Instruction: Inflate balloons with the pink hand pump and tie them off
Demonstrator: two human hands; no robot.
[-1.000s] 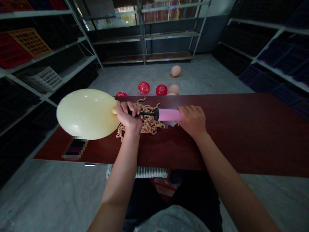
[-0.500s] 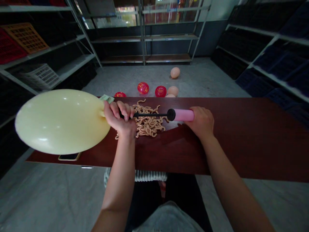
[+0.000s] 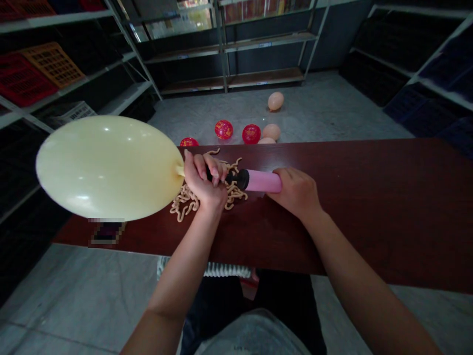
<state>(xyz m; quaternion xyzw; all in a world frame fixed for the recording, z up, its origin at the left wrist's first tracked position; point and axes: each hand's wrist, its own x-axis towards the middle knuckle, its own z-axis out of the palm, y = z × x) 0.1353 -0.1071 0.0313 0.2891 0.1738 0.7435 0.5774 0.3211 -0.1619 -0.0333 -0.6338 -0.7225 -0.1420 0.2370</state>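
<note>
A large pale yellow balloon (image 3: 109,167) is inflated and sticks out to the left over the table's end. My left hand (image 3: 204,181) is closed round the balloon's neck and the black nozzle end of a hand pump. My right hand (image 3: 296,191) grips the pump's pink barrel (image 3: 263,181), which is pushed in close to the left hand. Under both hands lies a heap of limp tan uninflated balloons (image 3: 186,201) on the dark red-brown table (image 3: 369,207).
A phone (image 3: 107,231) lies on the table under the balloon. On the grey floor beyond are red balloons (image 3: 223,129) and peach balloons (image 3: 275,100). Metal shelving with crates lines the left, back and right walls.
My right hand has pushed the pink barrel in towards my left hand, so the black rod is now hidden. The balloon stayed about as large as half a second ago.
</note>
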